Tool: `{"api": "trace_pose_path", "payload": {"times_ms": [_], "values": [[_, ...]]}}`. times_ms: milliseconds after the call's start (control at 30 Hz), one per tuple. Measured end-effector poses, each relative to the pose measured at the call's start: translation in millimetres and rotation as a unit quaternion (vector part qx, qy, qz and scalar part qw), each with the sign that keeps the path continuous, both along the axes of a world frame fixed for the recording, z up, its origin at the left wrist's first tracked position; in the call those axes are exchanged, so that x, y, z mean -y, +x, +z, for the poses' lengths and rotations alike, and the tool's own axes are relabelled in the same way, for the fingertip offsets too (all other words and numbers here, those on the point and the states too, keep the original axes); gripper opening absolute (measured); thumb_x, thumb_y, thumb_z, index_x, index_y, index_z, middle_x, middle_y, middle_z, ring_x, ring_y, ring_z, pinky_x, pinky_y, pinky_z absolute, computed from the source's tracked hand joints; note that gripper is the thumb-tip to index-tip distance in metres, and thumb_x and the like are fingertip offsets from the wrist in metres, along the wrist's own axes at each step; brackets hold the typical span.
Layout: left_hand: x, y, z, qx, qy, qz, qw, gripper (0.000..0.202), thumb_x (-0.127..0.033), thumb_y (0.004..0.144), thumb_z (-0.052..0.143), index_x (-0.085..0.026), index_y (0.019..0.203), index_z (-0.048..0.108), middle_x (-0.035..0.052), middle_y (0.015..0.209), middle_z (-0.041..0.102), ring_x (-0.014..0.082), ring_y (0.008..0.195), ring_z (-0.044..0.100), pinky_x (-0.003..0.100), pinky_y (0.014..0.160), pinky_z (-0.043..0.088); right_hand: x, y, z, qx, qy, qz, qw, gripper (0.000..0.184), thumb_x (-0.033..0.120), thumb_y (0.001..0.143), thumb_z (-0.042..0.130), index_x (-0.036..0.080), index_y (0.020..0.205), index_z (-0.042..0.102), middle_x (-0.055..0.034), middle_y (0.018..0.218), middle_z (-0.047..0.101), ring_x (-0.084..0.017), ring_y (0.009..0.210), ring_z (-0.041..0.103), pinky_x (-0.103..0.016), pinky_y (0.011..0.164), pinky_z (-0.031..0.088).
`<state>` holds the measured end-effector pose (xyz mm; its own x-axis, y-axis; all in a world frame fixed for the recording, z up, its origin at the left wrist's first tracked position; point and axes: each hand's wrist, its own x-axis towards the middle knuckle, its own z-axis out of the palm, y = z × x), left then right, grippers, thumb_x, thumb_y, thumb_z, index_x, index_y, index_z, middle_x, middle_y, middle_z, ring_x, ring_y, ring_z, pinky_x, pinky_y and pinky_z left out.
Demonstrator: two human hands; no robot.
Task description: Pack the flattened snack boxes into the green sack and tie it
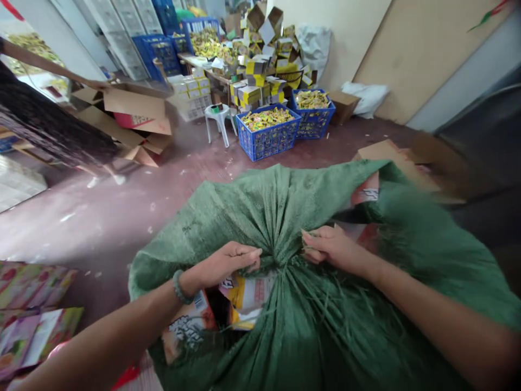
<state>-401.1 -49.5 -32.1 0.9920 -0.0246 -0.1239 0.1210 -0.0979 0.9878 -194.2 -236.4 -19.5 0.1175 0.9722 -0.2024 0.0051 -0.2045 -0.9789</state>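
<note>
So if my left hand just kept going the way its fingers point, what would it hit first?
The left hand points right, across the gathered neck of the green woven sack. It would likely meet that bunched fabric first, with the right hand just beyond it. Depth is hard to judge here.

A large green woven plastic sack fills the foreground, with flattened printed cardboard cartons inside its mouth. The left hand and the right hand rest on the gathered neck, either side of it. Behind the sack, across the floor, stand two blue plastic crates of small packets, with a white plastic stool to their left. Stacked small boxes rise behind the crates. Opened brown cardboard boxes lie further left.
</note>
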Motion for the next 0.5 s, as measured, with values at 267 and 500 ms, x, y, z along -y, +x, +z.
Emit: {"api": "trace_pose_path", "payload": {"times_ms": [267, 500], "values": [[36, 9, 42.4, 0.044, -0.159, 0.079, 0.983, 0.048, -0.053, 0.072, 0.086, -0.018, 0.084, 0.055, 0.0007, 0.083, 0.052, 0.0127, 0.077, 0.048, 0.026, 0.071, 0.040, 51, -35, 35.0, 0.118, 0.085, -0.137, 0.980, 0.066, 0.074, 0.098, 0.043, 0.021, 0.059, 0.047, -0.0045, 0.066, 0.051, -0.019, 0.071, 0.049, -0.032, 0.066, 0.039], [65, 49, 70.6, 0.117, 0.166, 0.062, 0.977, 0.030, -0.032, 0.075, 0.077, -0.017, 0.097, 0.064, -0.0006, 0.083, 0.061, 0.0141, 0.075, 0.053, 0.026, 0.072, 0.044, 45, -67, 86.5, 0.397, 0.193, -0.182, 0.879, 0.037, 0.033, 0.102, 0.049, 0.020, 0.068, 0.048, -0.0036, 0.080, 0.053, -0.017, 0.075, 0.051, -0.029, 0.069, 0.042]]}}
